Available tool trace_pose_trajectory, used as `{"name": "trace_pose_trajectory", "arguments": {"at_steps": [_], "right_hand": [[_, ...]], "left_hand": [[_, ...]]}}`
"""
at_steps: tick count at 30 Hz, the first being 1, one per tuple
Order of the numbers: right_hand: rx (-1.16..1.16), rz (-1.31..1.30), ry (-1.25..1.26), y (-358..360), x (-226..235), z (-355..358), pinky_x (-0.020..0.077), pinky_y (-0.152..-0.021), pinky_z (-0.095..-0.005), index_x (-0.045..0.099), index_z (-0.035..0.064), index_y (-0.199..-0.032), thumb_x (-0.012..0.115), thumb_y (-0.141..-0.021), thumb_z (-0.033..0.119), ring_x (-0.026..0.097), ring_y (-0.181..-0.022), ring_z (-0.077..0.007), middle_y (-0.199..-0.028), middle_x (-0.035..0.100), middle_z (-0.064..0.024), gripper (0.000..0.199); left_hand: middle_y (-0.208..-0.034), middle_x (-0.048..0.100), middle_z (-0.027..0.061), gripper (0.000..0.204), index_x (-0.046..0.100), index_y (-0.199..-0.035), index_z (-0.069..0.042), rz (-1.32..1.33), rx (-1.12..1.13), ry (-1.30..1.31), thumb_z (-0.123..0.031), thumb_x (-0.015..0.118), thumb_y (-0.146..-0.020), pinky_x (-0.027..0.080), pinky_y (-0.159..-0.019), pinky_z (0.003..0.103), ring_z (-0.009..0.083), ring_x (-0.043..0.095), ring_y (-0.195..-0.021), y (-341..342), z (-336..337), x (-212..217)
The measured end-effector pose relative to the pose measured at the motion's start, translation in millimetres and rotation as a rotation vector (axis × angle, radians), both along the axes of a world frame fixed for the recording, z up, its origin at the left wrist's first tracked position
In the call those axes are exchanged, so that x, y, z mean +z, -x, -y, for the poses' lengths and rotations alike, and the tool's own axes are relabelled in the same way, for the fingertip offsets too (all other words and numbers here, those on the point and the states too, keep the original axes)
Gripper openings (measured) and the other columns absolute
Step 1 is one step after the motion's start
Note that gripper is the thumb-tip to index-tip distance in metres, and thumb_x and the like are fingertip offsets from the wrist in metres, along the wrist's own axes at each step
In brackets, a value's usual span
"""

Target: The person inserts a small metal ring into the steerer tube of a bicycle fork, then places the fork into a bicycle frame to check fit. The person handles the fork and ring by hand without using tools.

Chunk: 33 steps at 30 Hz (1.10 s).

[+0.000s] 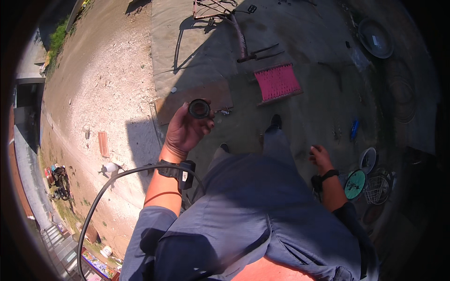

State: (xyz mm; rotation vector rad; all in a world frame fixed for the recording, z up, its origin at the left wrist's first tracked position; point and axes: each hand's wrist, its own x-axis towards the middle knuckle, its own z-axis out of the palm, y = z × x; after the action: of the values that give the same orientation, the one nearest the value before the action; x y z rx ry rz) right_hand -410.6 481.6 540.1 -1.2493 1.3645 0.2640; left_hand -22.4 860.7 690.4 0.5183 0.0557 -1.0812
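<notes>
My left hand [187,126] is raised in front of me, its fingers closed round a dark, thick-rimmed ring [199,108] with an open centre. The ring's round face is turned up toward me. Out to my right side, my right hand [320,158] hangs low with its fingers loosely bent and a little apart. I see nothing in it. A black device is strapped on my left wrist, and a black cable curves away beside that forearm. Beyond the left hand, a brown board [220,93] lies on the ground with small metal pieces [225,112] by its edge.
Ahead stands a low stool with a pink woven seat [278,83]. Farther off lies a bicycle frame [238,35] with its fork. To the right are a blue object [354,129], a green round dish [355,184], a wire basket [377,189] and a wide dark basin [376,38].
</notes>
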Motion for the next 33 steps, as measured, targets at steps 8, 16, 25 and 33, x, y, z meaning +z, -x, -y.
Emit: {"name": "trace_pose_trajectory", "arguments": {"at_steps": [8, 16, 25, 33], "right_hand": [[0.169, 0.003, 0.09, -75, 15, 190, 0.0465, -0.06, -0.0289, 0.06, 0.0037, -0.129, 0.068, -0.098, 0.036, 0.063, -0.071, -0.0143, -0.104, 0.066, -0.0059, 0.045], [0.216, 0.03, 0.135, -169, 20, 246, 0.0469, -0.06, -0.0297, 0.062, 0.0027, -0.127, 0.07, -0.097, 0.035, 0.064, -0.072, -0.0143, -0.103, 0.068, -0.0067, 0.045], [0.304, -0.064, 0.179, -256, 64, 216, 0.0478, -0.067, -0.0308, 0.061, 0.0066, -0.13, 0.07, -0.098, 0.036, 0.064, -0.078, -0.0131, -0.104, 0.066, -0.004, 0.045], [0.287, -0.092, 0.292, -332, 130, 232, 0.0476, -0.069, -0.0285, 0.059, 0.0078, -0.133, 0.067, -0.1, 0.036, 0.064, -0.081, -0.0135, -0.105, 0.064, -0.0026, 0.044]], "left_hand": [[-0.116, 0.067, 0.0251, 0.064, 0.052, -0.141, 0.004, -0.073, 0.115, 0.148, -0.049, 0.05, -0.105, 0.061, -0.068, 0.036, 0.0335, 0.072, -0.089, 10, 116, 12], [-0.115, 0.066, 0.0264, 0.06, 0.053, -0.14, 0.004, -0.039, 0.119, 0.092, -0.045, 0.055, -0.104, 0.062, -0.07, 0.035, 0.0334, 0.073, -0.091, -28, 148, -1], [-0.118, 0.067, 0.0238, 0.055, 0.055, -0.14, 0.002, 0.104, 0.093, 0.032, -0.033, 0.066, -0.1, 0.06, -0.072, 0.031, 0.0297, 0.072, -0.097, -141, 145, -44], [-0.12, 0.069, 0.0174, 0.047, 0.057, -0.139, 0.0, 0.143, 0.131, -0.215, -0.014, 0.07, -0.096, 0.061, -0.078, 0.033, 0.0284, 0.072, -0.107, -206, 108, -78]]}}
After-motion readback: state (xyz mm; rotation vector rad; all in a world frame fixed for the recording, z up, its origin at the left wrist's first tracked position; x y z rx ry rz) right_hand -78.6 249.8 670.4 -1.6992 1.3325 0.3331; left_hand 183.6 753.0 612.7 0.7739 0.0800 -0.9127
